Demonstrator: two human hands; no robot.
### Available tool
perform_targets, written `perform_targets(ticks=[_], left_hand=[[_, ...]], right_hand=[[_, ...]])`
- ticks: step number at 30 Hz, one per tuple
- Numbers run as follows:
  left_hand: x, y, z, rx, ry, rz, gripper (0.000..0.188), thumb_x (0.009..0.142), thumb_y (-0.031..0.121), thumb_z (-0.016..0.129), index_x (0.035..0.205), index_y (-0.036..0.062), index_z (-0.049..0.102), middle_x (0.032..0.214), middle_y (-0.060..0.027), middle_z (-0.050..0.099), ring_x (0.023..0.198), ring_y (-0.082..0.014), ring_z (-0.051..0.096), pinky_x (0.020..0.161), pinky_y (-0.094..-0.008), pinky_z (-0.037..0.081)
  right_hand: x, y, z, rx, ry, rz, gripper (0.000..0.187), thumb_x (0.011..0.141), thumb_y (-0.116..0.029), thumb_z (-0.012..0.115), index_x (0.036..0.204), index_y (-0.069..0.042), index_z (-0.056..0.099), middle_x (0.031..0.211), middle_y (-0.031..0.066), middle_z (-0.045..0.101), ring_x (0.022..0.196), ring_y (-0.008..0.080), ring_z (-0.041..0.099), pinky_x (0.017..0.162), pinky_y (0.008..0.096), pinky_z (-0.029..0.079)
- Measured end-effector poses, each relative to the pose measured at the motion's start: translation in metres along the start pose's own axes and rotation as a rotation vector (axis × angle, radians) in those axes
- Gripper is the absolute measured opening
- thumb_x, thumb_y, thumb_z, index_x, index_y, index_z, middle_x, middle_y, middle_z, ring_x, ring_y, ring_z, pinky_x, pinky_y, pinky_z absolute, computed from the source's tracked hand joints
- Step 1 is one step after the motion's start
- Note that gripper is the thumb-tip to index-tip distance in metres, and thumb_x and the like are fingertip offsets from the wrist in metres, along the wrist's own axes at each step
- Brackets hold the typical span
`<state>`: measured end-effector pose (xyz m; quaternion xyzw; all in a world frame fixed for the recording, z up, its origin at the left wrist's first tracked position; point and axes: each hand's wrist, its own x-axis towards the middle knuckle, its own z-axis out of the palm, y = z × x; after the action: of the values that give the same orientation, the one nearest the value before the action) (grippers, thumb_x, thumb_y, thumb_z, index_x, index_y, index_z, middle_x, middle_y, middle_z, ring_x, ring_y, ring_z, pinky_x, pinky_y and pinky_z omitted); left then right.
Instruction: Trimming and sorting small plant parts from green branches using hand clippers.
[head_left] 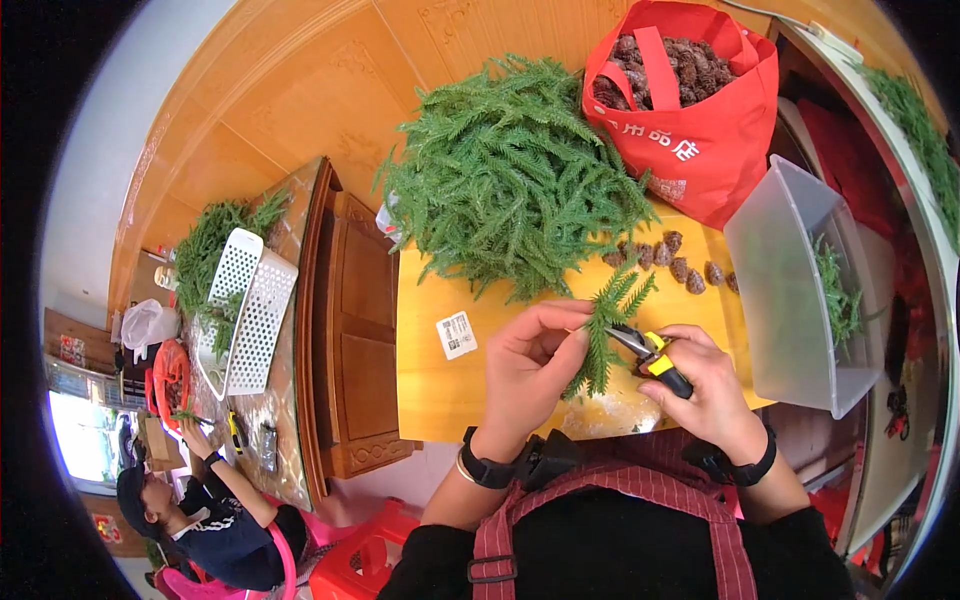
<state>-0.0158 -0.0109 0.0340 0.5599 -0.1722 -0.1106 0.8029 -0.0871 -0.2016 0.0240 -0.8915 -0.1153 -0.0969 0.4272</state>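
Observation:
My left hand [537, 362] pinches a small green artificial pine sprig [603, 335] above the yellow tabletop. In my right hand [708, 384] is a pair of pliers [655, 358] with black and yellow handles, the fingers wrapped round them. The jaws point left and reach the sprig's stem; whether they touch it I cannot tell. Just beyond my hands a big heap of pine sprigs [510, 170] covers the far part of the table. Several brown pine cones [680, 268] lie in a loose row to the right of the heap.
A red bag [720, 150] full of pine cones stands at the back right. Beside it is a translucent plastic bin [770, 300] with some sprigs inside. A white label [457, 335] lies on the yellow table [430, 395]. At the left a person [215, 535] works at another table with white baskets [262, 320].

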Motion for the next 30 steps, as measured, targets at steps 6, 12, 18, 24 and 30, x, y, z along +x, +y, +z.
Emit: perform_targets(ticks=[6,12,18,24,30], left_hand=[[0.001,-0.001,-0.002,-0.011,0.027,-0.049,0.012,0.082,-0.004,0.052,0.094,-0.0023,0.055,0.107,-0.0104,0.055,0.083,-0.0144,0.059,0.072,-0.0255,0.05],[0.003,0.001,-0.005,-0.127,0.013,-0.093,0.011,0.081,-0.002,0.052,0.093,-0.0024,0.052,0.11,-0.0097,0.051,0.086,-0.018,0.059,0.074,-0.0308,0.053],[0.004,0.001,-0.003,0.013,0.017,-0.108,0.013,0.082,0.001,0.054,0.094,-0.0017,0.052,0.106,-0.0088,0.053,0.084,-0.017,0.059,0.074,-0.0314,0.053],[0.009,0.007,-0.003,-0.29,0.127,-0.252,0.014,0.082,0.0,0.052,0.096,-0.0004,0.052,0.088,-0.0068,0.059,0.074,-0.0172,0.061,0.069,-0.0295,0.051],[0.006,-0.003,-0.007,-0.079,0.024,-0.154,0.015,0.083,0.0,0.049,0.098,-0.0004,0.051,0.09,-0.0081,0.06,0.075,-0.016,0.06,0.072,-0.0284,0.05]], right_hand=[[0.001,-0.006,-0.001,-0.076,0.039,0.021,0.021,0.065,-0.011,0.072,0.078,-0.001,0.059,0.077,0.0134,0.058,0.091,0.034,0.054,0.08,0.0396,0.044],[0.0,-0.016,-0.003,-0.133,0.076,0.03,0.023,0.064,-0.011,0.071,0.076,0.001,0.056,0.077,0.0167,0.057,0.09,0.036,0.054,0.076,0.04,0.044],[-0.009,-0.017,-0.007,0.172,-0.127,0.179,0.018,0.07,-0.009,0.068,0.082,0.001,0.059,0.08,0.0113,0.057,0.081,0.0243,0.056,0.071,0.0331,0.044],[-0.014,-0.02,-0.005,0.398,-0.148,0.41,0.015,0.073,-0.014,0.067,0.077,-0.003,0.058,0.069,0.0092,0.052,0.067,0.024,0.053,0.062,0.0324,0.041],[-0.014,-0.021,-0.002,0.301,-0.079,0.228,0.016,0.073,-0.012,0.066,0.079,-0.001,0.056,0.069,0.0082,0.05,0.063,0.0205,0.05,0.059,0.0293,0.039]])
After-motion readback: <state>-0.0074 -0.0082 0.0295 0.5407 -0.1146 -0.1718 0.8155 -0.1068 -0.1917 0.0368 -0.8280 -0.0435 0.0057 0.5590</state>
